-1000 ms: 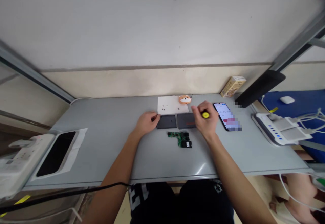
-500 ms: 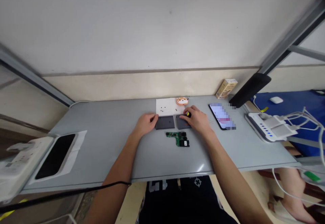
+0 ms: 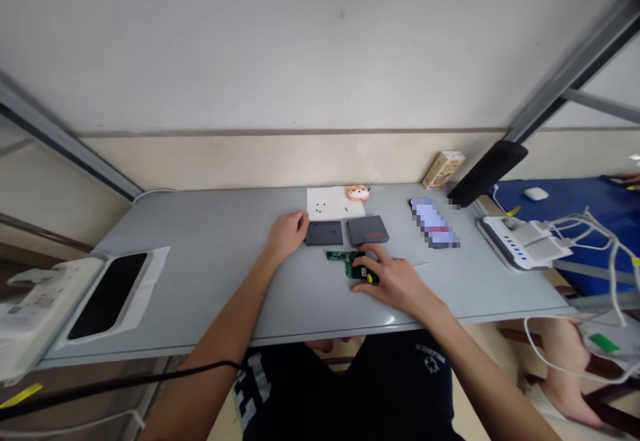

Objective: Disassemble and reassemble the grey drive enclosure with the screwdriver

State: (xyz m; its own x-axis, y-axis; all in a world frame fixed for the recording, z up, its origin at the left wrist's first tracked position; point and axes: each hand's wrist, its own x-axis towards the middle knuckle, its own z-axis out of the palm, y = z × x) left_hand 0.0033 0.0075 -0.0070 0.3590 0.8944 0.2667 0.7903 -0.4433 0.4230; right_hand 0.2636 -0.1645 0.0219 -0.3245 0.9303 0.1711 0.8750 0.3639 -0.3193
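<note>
My right hand point(image 3: 393, 278) rests on the grey table point(image 3: 210, 254), curled round a small tool with a yellow end point(image 3: 369, 279), its fingertips touching the right end of a green circuit board point(image 3: 344, 259). My left hand point(image 3: 286, 233) lies loosely curled just left of a dark grey square plate point(image 3: 325, 232), touching its edge. A second dark plate point(image 3: 368, 230) with a reddish mark lies to the right of the first. Behind them a white paper sheet point(image 3: 334, 204) carries several tiny black screws.
A small orange animal-faced object point(image 3: 358, 192) sits at the paper's back right. A phone point(image 3: 433, 222), a yellow box point(image 3: 443, 169), a black stand arm point(image 3: 487, 172) and a white charging hub point(image 3: 520, 248) with cables lie right. A black tray on white paper point(image 3: 110, 291) lies left.
My right hand has come back from the rear right plate toward me, down to the circuit board, still holding the yellow-ended tool. My left hand has stayed beside the left plate.
</note>
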